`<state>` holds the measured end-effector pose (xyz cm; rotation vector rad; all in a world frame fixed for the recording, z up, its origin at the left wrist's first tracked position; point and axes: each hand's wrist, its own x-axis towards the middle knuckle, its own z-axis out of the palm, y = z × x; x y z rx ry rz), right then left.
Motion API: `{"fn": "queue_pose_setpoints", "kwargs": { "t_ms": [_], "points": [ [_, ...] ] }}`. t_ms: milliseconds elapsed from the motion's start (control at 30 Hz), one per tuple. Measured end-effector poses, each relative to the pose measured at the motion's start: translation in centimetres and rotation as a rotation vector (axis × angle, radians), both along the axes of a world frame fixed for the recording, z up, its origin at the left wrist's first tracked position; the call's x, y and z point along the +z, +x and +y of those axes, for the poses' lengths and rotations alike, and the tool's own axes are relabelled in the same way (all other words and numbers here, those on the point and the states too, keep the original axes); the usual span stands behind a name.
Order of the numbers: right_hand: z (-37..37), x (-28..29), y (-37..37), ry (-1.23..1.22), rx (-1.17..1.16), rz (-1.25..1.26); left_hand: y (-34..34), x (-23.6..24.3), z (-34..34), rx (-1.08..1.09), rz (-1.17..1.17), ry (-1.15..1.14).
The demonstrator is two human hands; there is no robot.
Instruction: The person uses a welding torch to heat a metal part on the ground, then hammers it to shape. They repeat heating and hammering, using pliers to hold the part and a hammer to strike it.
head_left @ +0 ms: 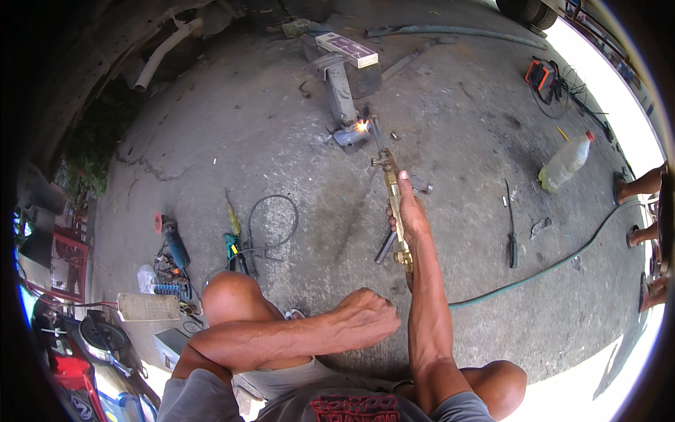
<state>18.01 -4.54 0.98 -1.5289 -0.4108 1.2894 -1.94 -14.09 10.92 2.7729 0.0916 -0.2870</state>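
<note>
My right hand [411,211] grips a brass cutting torch [391,184], which points forward to a bright flame or glowing spot [363,126] on a short metal piece [351,139]. An upright grey steel beam [341,91] meets that piece. My left hand [369,316] is closed in a fist left of my right forearm, knuckles up; whatever it holds, if anything, is hidden. A hammer [420,186] lies partly behind the torch, beside my right hand.
A white box [346,49] tops the beam. Around me lie a grinder [176,246], cables [274,198], a screwdriver [513,250], a plastic bottle [566,162], a welder [541,77] and a hose [520,281]. Another person's legs [643,186] are at right; a motorbike [74,373] is at lower left.
</note>
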Motion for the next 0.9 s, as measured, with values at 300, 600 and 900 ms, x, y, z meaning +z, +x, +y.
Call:
{"fn": "queue_pose_setpoints", "kwargs": {
  "t_ms": [300, 600, 900],
  "points": [
    [-0.9, -0.6, -0.5, -0.021, 0.059, -0.014, 0.4, -0.1, -0.6, -0.003, -0.039, 0.006],
    [-0.7, -1.3, -1.4, -0.035, 0.064, -0.04, 0.3, -0.1, -0.6, 0.023, -0.061, 0.017],
    [-0.8, -1.2, -1.1, -0.036, 0.059, -0.029, 0.3, -0.3, -0.4, 0.013, -0.003, -0.001]
  ]
}}
